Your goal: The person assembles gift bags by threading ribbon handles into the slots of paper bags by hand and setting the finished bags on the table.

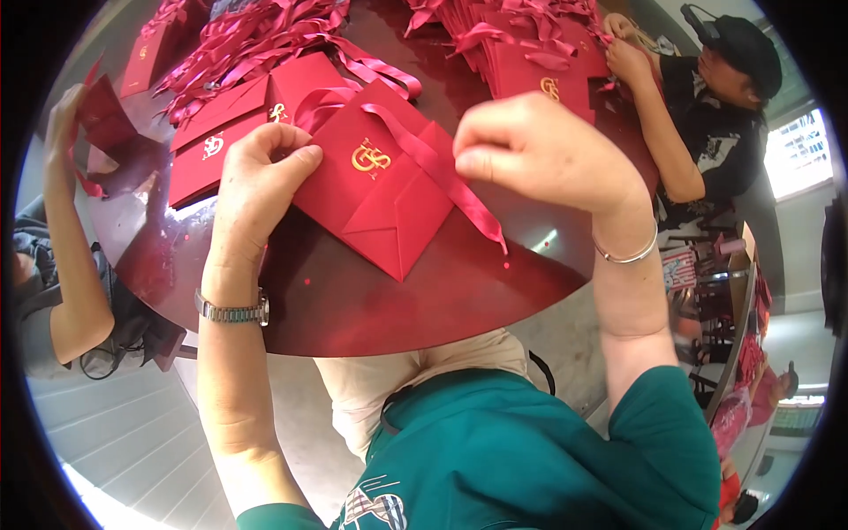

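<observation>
A small red paper gift bag [389, 172] with a gold emblem lies tilted on the table in front of me, its folded bottom toward me. A shiny red ribbon [426, 157] hangs across its front, its loose end on the table. At the bag's left edge, my left hand [259, 177] is closed, thumb against fingers, pinching the edge. My right hand [552, 150] hovers beside the bag's right side with fingers curled in a pinch; anything between them is hidden. More red gift bags [196, 163] lie to the left of the held one.
Heaps of red ribbons [238, 53] and bags cover the far part of the round dark-red table [380, 322]. Another stack of bags [539, 75] stands at the far right. Co-workers handle bags at the left [66, 132] and the far right [632, 66].
</observation>
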